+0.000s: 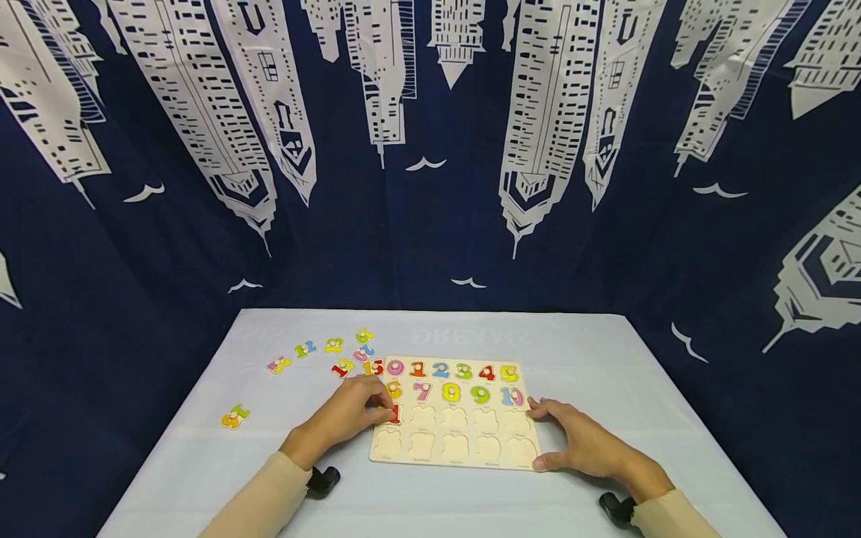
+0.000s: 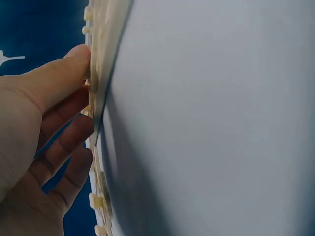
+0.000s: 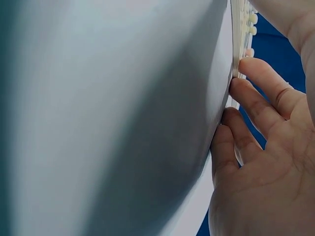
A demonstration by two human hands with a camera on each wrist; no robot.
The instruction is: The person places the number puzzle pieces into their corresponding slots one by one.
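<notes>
The left hand is at the left side of the wooden number board, its thumb and bent forefinger pinching a red number piece at the first recess of the third row; the fingers partly cover that piece, so its full figure cannot be read. In the left wrist view the remaining fingers curve loosely near the board's edge. The right hand is open, its fingers spread and gently bent along the board's right edge, the thumb touching the lower right corner; it grasps no piece. The board lies flat on the white tabletop, between the two hands. Its top row carries colored numerals 0 through 5 and its second row 6 through 10, while shaped recesses show in the two lower rows. A red-and-orange 15 piece lies just beside the board's upper left corner, and a green-and-blue 12 piece rests farther left among other loose number pieces. A yellow, green and orange piece lies well apart from these, nearer the table's left edge. Both forearms wear beige sleeves, with a black device at each wrist. Beyond the table hangs a navy cloth printed with white buildings and birds.
</notes>
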